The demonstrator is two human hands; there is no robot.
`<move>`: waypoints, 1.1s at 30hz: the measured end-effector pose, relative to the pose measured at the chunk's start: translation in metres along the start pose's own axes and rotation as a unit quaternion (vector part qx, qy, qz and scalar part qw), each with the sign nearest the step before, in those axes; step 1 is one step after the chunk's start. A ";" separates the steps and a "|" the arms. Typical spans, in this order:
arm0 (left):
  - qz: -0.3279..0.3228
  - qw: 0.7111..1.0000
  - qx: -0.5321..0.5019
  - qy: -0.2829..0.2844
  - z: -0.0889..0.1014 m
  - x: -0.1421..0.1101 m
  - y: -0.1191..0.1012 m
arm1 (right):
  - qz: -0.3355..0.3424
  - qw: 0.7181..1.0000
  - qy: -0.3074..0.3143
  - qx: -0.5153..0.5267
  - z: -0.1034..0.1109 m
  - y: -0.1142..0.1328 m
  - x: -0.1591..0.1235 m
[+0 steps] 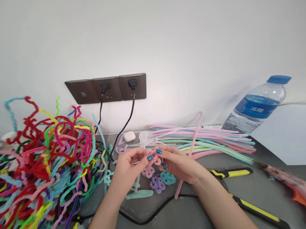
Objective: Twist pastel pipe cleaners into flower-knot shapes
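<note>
Between my two hands, above the middle of the dark table, is a pink pipe cleaner flower [157, 161] made of small loops. My left hand [133, 166] pinches it from the left with thumb and fingers. From the right, my right hand [177, 161] grips the same flower, its fingertips partly hiding the loops. Just below my fingers lie a lighter pink flower [148, 172], a purple flower [157, 183] and a teal flower [168, 178]. A long pink pipe cleaner [196, 134] slants behind my right hand.
A tangled heap of coloured pipe cleaners [49, 160] fills the left. Straight pastel pipe cleaners [220, 143] lie behind my hands. Yellow-black pliers [253, 206], a pink glue gun [304, 192], a water bottle [260, 103] and white paper [297, 134] are right. A black cable [144, 222] crosses the table.
</note>
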State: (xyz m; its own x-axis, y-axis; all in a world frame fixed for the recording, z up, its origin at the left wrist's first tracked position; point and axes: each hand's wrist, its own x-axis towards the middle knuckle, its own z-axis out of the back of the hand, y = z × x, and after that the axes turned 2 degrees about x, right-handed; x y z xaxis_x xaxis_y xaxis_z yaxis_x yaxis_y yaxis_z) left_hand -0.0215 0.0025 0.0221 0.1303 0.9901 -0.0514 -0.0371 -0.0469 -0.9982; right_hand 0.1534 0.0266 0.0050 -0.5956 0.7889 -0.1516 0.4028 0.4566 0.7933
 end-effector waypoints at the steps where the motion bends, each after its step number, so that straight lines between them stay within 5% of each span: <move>1: -0.004 1.000 0.001 -0.003 0.000 0.000 0.000 | 0.005 1.000 -0.002 -0.001 -0.001 -0.001 0.001; 12: 0.018 0.993 -0.104 -0.058 -0.008 0.003 0.010 | 0.040 0.998 -0.043 -0.023 -0.005 0.000 0.001; 17: 0.049 0.993 -0.110 -0.020 -0.008 0.002 0.008 | 0.044 0.997 -0.059 -0.031 -0.004 0.002 0.000; 33: -0.007 1.000 -0.006 -0.025 -0.009 0.000 0.005 | -0.039 0.999 0.019 -0.014 0.003 0.003 -0.002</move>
State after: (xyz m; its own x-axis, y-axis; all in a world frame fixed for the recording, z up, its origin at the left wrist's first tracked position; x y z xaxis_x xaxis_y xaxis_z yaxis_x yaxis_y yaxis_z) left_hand -0.0125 0.0006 0.0167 0.0818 0.9960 -0.0362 -0.0229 -0.0344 -0.9991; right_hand 0.1582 0.0274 0.0064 -0.6509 0.7349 -0.1902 0.3358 0.5035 0.7961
